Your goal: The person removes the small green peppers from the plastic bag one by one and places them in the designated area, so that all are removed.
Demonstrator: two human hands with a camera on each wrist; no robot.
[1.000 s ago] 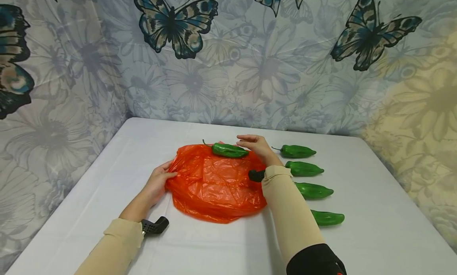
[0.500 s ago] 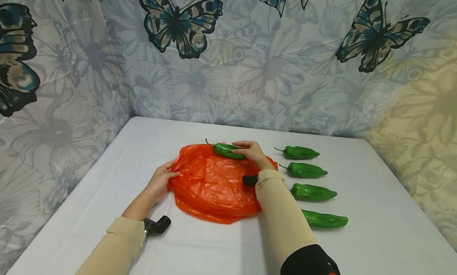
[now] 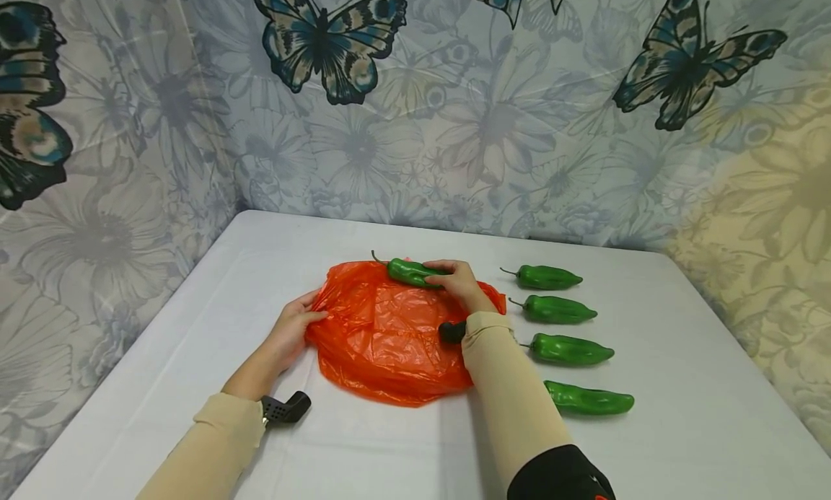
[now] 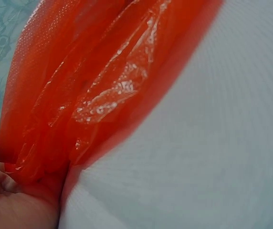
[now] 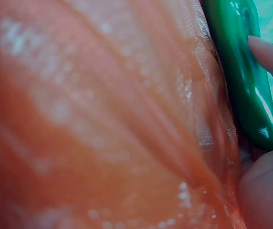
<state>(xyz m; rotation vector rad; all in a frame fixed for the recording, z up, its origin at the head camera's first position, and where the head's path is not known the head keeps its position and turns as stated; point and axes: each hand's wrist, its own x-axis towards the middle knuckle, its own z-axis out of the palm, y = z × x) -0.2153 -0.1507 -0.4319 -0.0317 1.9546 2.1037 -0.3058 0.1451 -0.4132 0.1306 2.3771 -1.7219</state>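
Observation:
A thin, crinkled orange-red plastic bag (image 3: pixel 402 334) lies spread on the white table. My left hand (image 3: pixel 290 332) grips the gathered left edge of the bag; in the left wrist view the plastic (image 4: pixel 93 95) bunches between fingers and thumb. Across the bag's far edge lies a green pepper (image 3: pixel 409 272), its thin stem pointing left. My right hand (image 3: pixel 457 282) holds that pepper by its right end, thumb on the near side. From the right wrist, the glossy pepper (image 5: pixel 246 81) shows beside the bag, its tip tucked in against the palm.
Several more green peppers stand in a column right of the bag, from the far pepper (image 3: pixel 549 277) to the nearest pepper (image 3: pixel 594 400), which my right sleeve (image 3: pixel 509 392) partly overlaps. A butterfly-patterned cloth (image 3: pixel 363 154) rises behind the white table (image 3: pixel 701 384).
My right hand has come down from above the bag's far right edge and closed on the pepper there. The left hand keeps its hold on the bag.

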